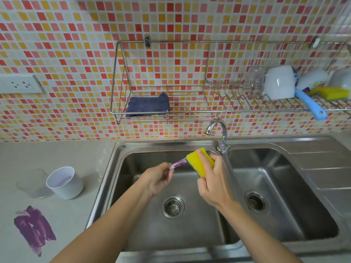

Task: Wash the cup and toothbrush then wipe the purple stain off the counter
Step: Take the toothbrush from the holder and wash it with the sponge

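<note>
Double steel sink (pixel 190 234), lower centre. Purple stain (pixel 35 227) on counter (pixel 79 154), lower left. White cup (pixel 66 184) upright above it, purplish inside. Over left basin: right hand (pixel 214 185), fingers clamped on yellow sponge (pixel 198 163); left hand (pixel 158 179), fingertips pinching purple toothbrush (pixel 178 164), far end against sponge.
</note>
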